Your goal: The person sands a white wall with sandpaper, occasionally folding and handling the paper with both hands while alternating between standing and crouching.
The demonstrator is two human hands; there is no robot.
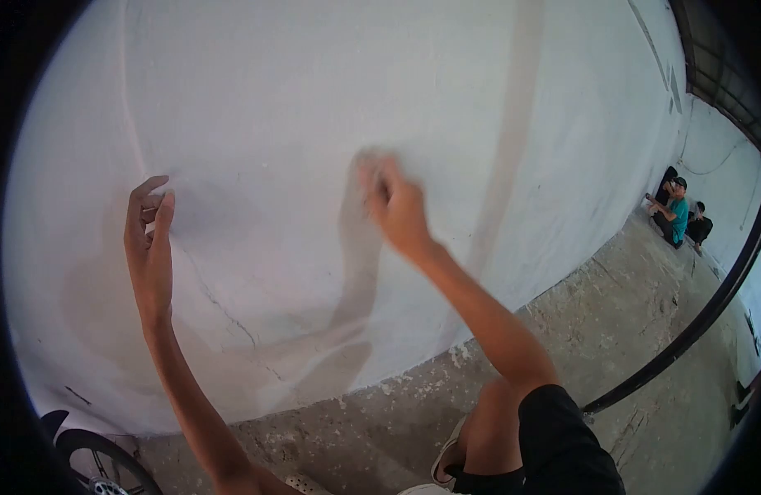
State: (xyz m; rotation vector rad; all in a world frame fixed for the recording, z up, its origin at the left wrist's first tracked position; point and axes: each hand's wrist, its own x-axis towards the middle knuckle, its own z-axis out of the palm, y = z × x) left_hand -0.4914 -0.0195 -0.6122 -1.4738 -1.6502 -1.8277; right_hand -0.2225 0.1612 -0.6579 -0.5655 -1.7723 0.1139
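Your right hand (pixel 399 206) is raised before the wall (pixel 314 74), fingers curled in toward the thumb; motion blur covers the fingertips, so whether they hold anything, or touch the surface, cannot be told. Your left hand (pixel 151 262) is up to the left at slightly lower height, half open: fingers bent, thumb apart from the index tip, nothing seen in the grasp; contact with the wall cannot be told. The wall stands directly in front of you, white, filling most of the view. Your right arm's shadow (pixel 360 272) falls on it, below the hand. A thin crack (pixel 224 309) runs down and rightward from near your left wrist. At the wall's foot, the floor (pixel 636 313) is grey and patchy, with pale flecks along the edge. Your right elbow emerges from a black sleeve (pixel 562 437), close to your bare knee (pixel 489 429); a pale shoe (pixel 448 455) shows beside the leg. At lower left, a dark wheel (pixel 100 441) is partly in view. At right, a black pole (pixel 686 345) slants across; well beyond it, people (pixel 679 216) sit low near the wall.
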